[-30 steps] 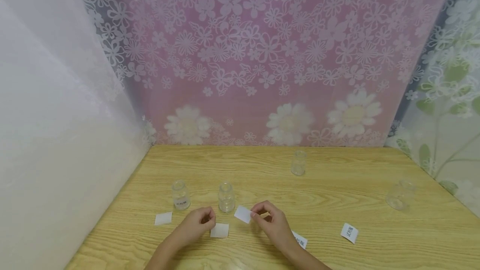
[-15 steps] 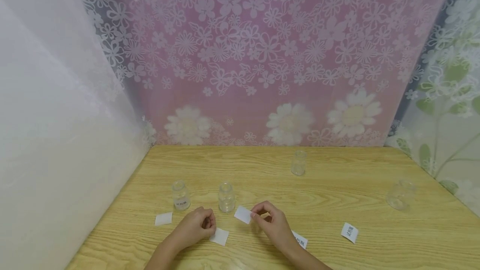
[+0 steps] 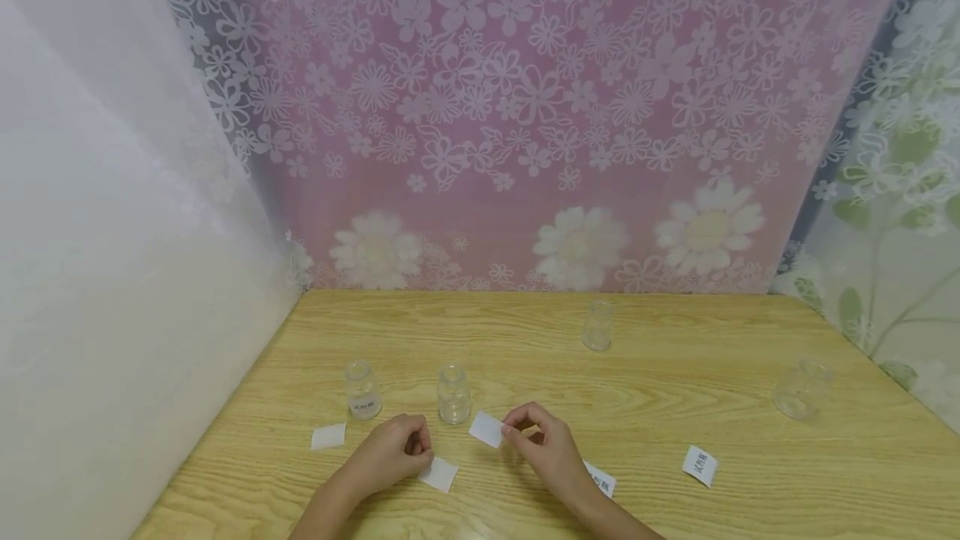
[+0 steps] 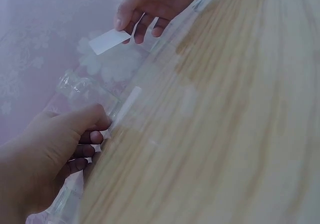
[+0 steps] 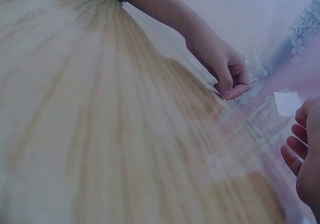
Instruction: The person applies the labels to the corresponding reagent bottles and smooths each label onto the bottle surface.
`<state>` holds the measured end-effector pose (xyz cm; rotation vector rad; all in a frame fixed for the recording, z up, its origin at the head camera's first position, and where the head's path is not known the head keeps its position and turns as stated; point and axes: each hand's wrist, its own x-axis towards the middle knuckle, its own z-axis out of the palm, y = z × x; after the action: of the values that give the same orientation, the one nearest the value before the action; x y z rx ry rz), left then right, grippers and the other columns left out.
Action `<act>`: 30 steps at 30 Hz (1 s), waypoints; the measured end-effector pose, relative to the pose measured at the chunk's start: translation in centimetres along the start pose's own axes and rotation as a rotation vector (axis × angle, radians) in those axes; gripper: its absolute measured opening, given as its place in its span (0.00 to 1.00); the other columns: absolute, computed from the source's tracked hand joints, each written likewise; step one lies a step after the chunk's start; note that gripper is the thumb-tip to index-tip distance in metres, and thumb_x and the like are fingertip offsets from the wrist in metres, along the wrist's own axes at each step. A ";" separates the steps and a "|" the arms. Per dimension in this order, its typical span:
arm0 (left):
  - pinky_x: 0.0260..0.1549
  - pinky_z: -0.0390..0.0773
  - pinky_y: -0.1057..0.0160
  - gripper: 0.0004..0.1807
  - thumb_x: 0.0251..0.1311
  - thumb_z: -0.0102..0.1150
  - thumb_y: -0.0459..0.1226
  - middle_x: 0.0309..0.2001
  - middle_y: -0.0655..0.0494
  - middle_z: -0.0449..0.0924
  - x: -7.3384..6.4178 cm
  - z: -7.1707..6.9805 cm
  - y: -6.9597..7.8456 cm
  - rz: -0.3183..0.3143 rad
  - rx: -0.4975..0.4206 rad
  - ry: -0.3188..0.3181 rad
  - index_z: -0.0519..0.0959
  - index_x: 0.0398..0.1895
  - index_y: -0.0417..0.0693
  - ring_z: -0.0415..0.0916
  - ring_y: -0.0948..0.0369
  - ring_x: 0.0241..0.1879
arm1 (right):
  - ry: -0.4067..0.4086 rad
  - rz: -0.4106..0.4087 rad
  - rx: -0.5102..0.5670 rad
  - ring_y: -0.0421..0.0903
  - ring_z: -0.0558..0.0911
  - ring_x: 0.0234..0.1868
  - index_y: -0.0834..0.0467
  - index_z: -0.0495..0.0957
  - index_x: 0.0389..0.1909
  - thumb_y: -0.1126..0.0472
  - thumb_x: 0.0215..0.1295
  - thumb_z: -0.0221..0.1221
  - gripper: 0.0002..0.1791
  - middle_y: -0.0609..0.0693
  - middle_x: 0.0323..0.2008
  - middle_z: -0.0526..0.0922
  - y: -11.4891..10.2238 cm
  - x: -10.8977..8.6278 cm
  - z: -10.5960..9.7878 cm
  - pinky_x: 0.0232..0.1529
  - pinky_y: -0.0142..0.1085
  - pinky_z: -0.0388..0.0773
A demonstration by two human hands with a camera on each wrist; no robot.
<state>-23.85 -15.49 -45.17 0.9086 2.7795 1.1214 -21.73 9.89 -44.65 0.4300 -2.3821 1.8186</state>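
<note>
In the head view my right hand (image 3: pixel 547 452) pinches a small white square paper label (image 3: pixel 486 429) by its right edge, plain side showing, just above the table. My left hand (image 3: pixel 393 444) pinches the corner of another small white paper piece (image 3: pixel 438 475) at table level; the right wrist view shows thumb and finger meeting on it. Just behind the hands stands a clear glass bottle (image 3: pixel 453 394) upright. Left of it is a similar bottle (image 3: pixel 363 386) with a printed label (image 3: pixel 363 406) on its front.
A blank white paper piece (image 3: pixel 327 437) lies left of my left hand. Printed labels lie at my right forearm (image 3: pixel 602 482), partly covered, and farther right (image 3: pixel 700 466). One glass bottle (image 3: pixel 597 326) stands toward the back, another glass vessel (image 3: pixel 802 390) at right. Curtains border the table.
The paper piece at my left hand has turned clockwise and now lies at a slant. My left fingers shifted slightly; my right hand and its label stayed in place.
</note>
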 end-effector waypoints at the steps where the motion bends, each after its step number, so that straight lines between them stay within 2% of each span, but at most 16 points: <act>1: 0.22 0.71 0.70 0.08 0.51 0.59 0.31 0.22 0.67 0.68 0.0 0.0 0.0 -0.006 -0.009 0.000 0.73 0.23 0.53 0.65 0.69 0.24 | 0.000 0.000 -0.001 0.46 0.74 0.37 0.58 0.77 0.32 0.58 0.61 0.60 0.06 0.49 0.34 0.77 0.0 0.0 0.0 0.31 0.33 0.75; 4: 0.23 0.71 0.70 0.06 0.54 0.59 0.33 0.23 0.66 0.69 0.0 0.0 0.2 -0.019 -0.032 0.013 0.73 0.25 0.52 0.66 0.68 0.25 | 0.002 0.004 -0.005 0.46 0.74 0.37 0.57 0.77 0.32 0.59 0.61 0.60 0.06 0.48 0.33 0.77 0.0 0.0 0.0 0.31 0.33 0.75; 7: 0.22 0.71 0.70 0.06 0.56 0.60 0.33 0.24 0.67 0.69 0.2 0.3 0.5 0.004 -0.067 0.082 0.73 0.26 0.52 0.65 0.69 0.25 | 0.005 0.000 -0.009 0.46 0.75 0.37 0.57 0.77 0.32 0.59 0.61 0.60 0.05 0.48 0.33 0.77 0.0 0.1 0.1 0.31 0.33 0.75; 11: 0.23 0.71 0.69 0.05 0.55 0.61 0.29 0.24 0.63 0.70 0.6 1.3 1.6 0.122 -0.170 0.232 0.75 0.28 0.46 0.66 0.68 0.24 | 0.002 -0.009 -0.021 0.46 0.75 0.36 0.57 0.77 0.31 0.59 0.61 0.60 0.05 0.48 0.33 0.77 0.1 0.1 0.1 0.30 0.33 0.75; 14: 0.25 0.72 0.67 0.05 0.54 0.61 0.27 0.27 0.57 0.75 0.8 2.4 2.7 0.223 -0.235 0.276 0.77 0.32 0.42 0.67 0.65 0.26 | -0.004 -0.015 -0.025 0.46 0.75 0.35 0.57 0.77 0.32 0.59 0.61 0.60 0.05 0.49 0.32 0.77 0.2 0.1 0.1 0.29 0.34 0.75; 17: 0.26 0.74 0.68 0.07 0.56 0.60 0.30 0.35 0.54 0.77 0.9 3.2 3.5 0.254 -0.239 0.234 0.78 0.39 0.43 0.68 0.66 0.28 | -0.013 -0.023 -0.027 0.47 0.75 0.36 0.58 0.76 0.32 0.58 0.61 0.60 0.06 0.49 0.32 0.77 0.3 0.1 0.1 0.31 0.34 0.75; 23: 0.30 0.76 0.70 0.18 0.62 0.56 0.37 0.50 0.55 0.71 0.6 3.5 4.0 0.241 -0.212 0.109 0.73 0.54 0.43 0.69 0.68 0.35 | -0.043 -0.015 -0.009 0.46 0.74 0.36 0.58 0.76 0.33 0.60 0.62 0.59 0.05 0.49 0.33 0.76 0.2 0.1 0.1 0.30 0.35 0.77; 30: 0.31 0.76 0.70 0.20 0.64 0.52 0.40 0.52 0.54 0.70 0.6 3.5 4.0 0.266 -0.213 0.068 0.71 0.57 0.42 0.69 0.68 0.36 | -0.158 -0.007 0.075 0.52 0.73 0.41 0.64 0.75 0.37 0.65 0.64 0.56 0.05 0.55 0.40 0.76 -1.5 -0.3 -0.2 0.34 0.40 0.78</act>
<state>-21.53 -10.65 -45.10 1.2604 2.5756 1.4762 -21.00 9.73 -43.27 0.6119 -2.4132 1.9439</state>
